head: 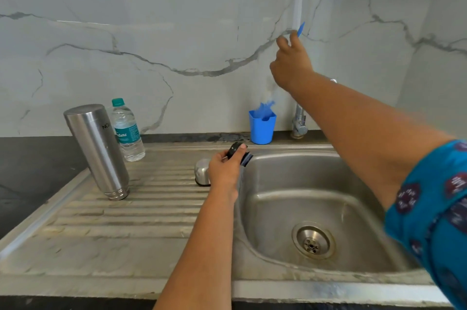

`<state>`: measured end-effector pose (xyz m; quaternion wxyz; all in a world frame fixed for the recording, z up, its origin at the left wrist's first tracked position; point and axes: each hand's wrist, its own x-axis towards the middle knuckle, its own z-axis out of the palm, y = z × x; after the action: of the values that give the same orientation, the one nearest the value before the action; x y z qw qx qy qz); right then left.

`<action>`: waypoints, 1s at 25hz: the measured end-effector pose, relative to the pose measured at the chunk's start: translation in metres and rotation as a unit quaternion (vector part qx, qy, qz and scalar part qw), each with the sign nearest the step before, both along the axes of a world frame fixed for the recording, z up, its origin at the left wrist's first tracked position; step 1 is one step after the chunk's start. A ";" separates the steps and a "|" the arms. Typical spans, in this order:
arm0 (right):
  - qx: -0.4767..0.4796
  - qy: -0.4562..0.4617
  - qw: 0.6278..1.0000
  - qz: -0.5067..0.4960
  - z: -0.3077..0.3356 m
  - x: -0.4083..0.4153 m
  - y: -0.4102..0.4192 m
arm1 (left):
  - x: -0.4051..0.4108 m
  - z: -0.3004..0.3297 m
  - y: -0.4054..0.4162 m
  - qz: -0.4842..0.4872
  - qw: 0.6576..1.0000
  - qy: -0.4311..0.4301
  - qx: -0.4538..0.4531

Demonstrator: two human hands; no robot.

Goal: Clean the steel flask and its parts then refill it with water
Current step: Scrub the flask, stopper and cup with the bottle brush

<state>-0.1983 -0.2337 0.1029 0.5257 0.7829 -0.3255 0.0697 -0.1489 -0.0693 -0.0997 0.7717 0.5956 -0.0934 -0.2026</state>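
The steel flask (98,150) stands upside down on the ribbed drainboard (131,216), leaning slightly. Its steel cup cap (202,172) lies just left of my left hand (223,170). That hand grips the black stopper (235,150) over the left rim of the sink (278,158), and a thin stream of water falls from the stopper. My right hand (290,62) is raised high against the wall and pinches the thin handle of a blue brush (301,28). The brush's bristle end is a blue blur just above the blue cup (261,127).
A plastic water bottle (127,130) with a teal cap stands behind the flask. The tap base (299,121) rises at the back of the sink, beside the blue cup. The drain (313,241) sits in the basin floor. Dark counter (30,170) lies to the left.
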 end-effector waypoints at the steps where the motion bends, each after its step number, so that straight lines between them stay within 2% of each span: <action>1: 0.007 -0.018 1.000 -0.009 0.009 -0.009 -0.001 | -0.001 0.002 0.001 0.000 1.000 -0.005 -0.002; 3: 0.034 -0.062 0.997 -0.031 0.024 -0.030 0.001 | -0.003 0.005 0.003 -0.002 1.000 -0.006 -0.016; 5: 0.088 -0.108 0.988 -0.060 0.028 -0.061 0.009 | -0.009 0.011 0.007 -0.020 0.999 0.028 -0.038; 8: 0.227 -0.205 0.947 -0.101 0.000 -0.123 0.018 | -0.016 0.022 0.010 -0.065 0.988 0.112 -0.082; 10: 0.351 -0.267 0.895 -0.067 -0.043 -0.165 0.022 | -0.021 0.028 0.012 -0.081 0.980 0.143 -0.108; 14: 0.589 -0.282 0.754 0.074 -0.152 -0.198 0.046 | -0.035 0.026 0.015 -0.114 0.966 0.176 -0.152; 16: 0.641 -0.348 0.669 0.142 -0.183 -0.201 0.060 | -0.037 0.025 0.015 -0.112 0.969 0.162 -0.149; 17: 0.646 -0.371 0.647 0.167 -0.190 -0.202 0.063 | -0.036 0.025 0.015 -0.103 0.974 0.144 -0.142; 19: 0.644 -0.365 0.642 0.200 -0.195 -0.204 0.060 | -0.032 0.026 0.015 -0.085 0.982 0.107 -0.130; 22: 0.642 -0.307 0.666 0.222 -0.196 -0.200 0.057 | -0.024 0.025 0.016 -0.073 0.988 0.069 -0.119; 25: 0.649 -0.285 0.669 0.223 -0.198 -0.201 0.053 | -0.016 0.024 0.020 -0.053 0.990 0.035 -0.125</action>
<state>-0.3991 -0.1806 -0.0949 -0.2645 0.9176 -0.2389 0.1760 -0.1648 -0.0497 -0.0762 0.8308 0.4815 -0.1228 -0.2507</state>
